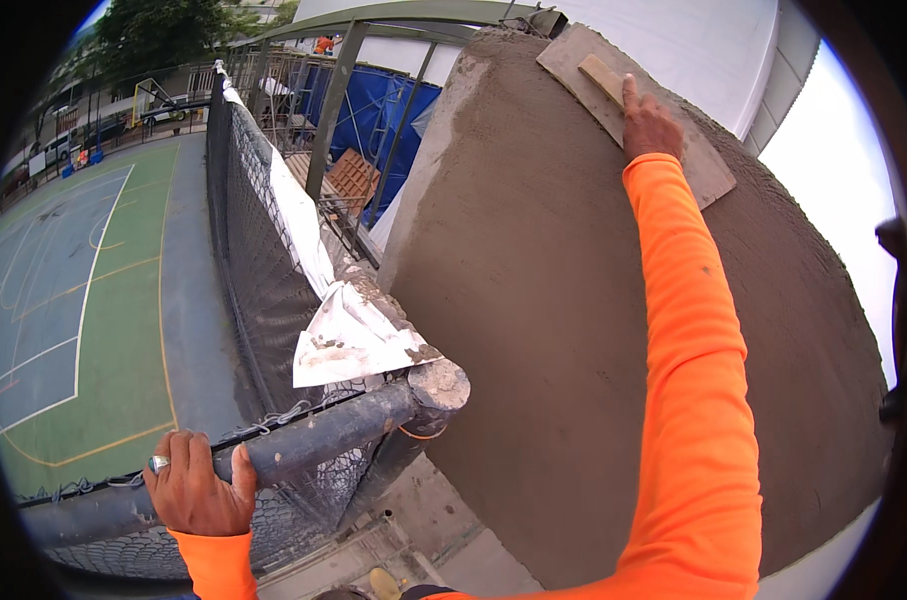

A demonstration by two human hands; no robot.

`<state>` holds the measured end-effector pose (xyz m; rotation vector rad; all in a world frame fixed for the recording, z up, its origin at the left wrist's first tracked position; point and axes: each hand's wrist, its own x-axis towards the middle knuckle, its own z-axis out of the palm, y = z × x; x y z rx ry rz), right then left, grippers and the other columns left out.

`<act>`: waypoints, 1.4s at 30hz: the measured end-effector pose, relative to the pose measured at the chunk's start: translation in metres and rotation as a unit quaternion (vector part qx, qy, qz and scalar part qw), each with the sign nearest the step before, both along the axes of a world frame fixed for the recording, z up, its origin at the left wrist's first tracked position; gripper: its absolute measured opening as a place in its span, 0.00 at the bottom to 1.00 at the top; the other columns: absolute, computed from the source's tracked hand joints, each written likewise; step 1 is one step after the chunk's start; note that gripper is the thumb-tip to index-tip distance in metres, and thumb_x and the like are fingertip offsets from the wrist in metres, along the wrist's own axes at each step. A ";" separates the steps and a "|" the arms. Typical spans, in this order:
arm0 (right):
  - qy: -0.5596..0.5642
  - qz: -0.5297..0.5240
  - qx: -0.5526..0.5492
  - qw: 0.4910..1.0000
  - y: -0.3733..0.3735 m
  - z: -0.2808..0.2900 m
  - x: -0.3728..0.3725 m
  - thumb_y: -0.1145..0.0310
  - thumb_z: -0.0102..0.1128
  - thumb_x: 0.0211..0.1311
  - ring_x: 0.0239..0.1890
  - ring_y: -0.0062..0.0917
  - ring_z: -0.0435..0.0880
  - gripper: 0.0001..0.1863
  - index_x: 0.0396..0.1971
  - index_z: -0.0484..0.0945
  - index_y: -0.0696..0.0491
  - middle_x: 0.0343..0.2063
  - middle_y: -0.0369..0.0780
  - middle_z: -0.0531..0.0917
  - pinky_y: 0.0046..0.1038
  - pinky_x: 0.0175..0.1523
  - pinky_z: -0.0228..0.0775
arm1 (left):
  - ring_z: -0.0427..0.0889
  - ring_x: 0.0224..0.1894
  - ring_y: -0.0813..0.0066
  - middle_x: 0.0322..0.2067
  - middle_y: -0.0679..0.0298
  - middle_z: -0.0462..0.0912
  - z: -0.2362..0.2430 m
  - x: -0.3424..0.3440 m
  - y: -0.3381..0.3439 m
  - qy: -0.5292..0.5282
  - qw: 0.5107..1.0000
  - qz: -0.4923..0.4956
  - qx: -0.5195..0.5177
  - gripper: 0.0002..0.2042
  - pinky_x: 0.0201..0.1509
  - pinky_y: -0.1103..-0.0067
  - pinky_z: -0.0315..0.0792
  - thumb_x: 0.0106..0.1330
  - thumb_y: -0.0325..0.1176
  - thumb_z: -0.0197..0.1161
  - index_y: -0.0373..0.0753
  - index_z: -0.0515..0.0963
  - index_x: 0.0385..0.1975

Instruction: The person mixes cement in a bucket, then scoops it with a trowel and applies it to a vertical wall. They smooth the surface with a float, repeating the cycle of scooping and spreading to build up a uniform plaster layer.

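Note:
My right hand (pixel 653 128) grips the handle of a long wooden plastering float (pixel 708 180), its index finger stretched along the handle. The float lies slantwise against the upper part of a wall coated in wet grey-brown mortar (pixel 533 330). On the left, my left hand (pixel 205 485), with a ring on one finger, is wrapped over a dark metal fence rail (pixel 318 437). Both arms wear orange sleeves. The palm and the underside of the rail grip are hidden.
The rail meets a post (pixel 438 388) beside the wall, with a mortar-spotted white sheet (pixel 358 335) draped near it. Chain-link mesh (pixel 263 190) runs away along a sports court (pixel 123 300). Blue tarp (pixel 403 110) and a green metal column (pixel 338 110) stand beyond. Below lies a concrete ledge (pixel 443 520).

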<state>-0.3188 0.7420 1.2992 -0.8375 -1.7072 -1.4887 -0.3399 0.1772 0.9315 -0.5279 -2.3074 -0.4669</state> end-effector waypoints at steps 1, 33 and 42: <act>0.003 -0.002 0.001 1.000 -0.004 0.001 0.016 0.71 0.56 0.73 0.44 0.32 0.89 0.35 0.78 0.62 0.40 0.45 0.40 0.85 0.35 0.43 0.86 | 0.80 0.46 0.50 0.38 0.51 0.81 0.000 0.000 0.000 0.006 1.000 -0.001 0.002 0.20 0.50 0.61 0.69 0.64 0.48 0.63 0.32 0.79 0.35; 0.179 -0.015 -0.028 0.983 -0.102 -0.213 0.514 0.58 0.69 0.69 0.45 0.31 0.83 0.42 0.78 0.57 0.44 0.45 0.40 0.80 0.34 0.48 0.82 | 0.81 0.44 0.53 0.35 0.55 0.83 -0.006 0.011 0.000 0.043 0.997 0.038 -0.041 0.20 0.49 0.61 0.70 0.71 0.49 0.61 0.36 0.82 0.29; 0.091 -0.003 -0.130 0.987 -0.063 -0.144 0.235 0.63 0.65 0.69 0.44 0.29 0.83 0.37 0.76 0.62 0.39 0.45 0.38 0.78 0.36 0.45 0.82 | 0.81 0.48 0.51 0.36 0.55 0.81 -0.005 0.008 -0.002 0.030 0.999 0.018 -0.026 0.17 0.50 0.61 0.70 0.67 0.47 0.64 0.36 0.80 0.29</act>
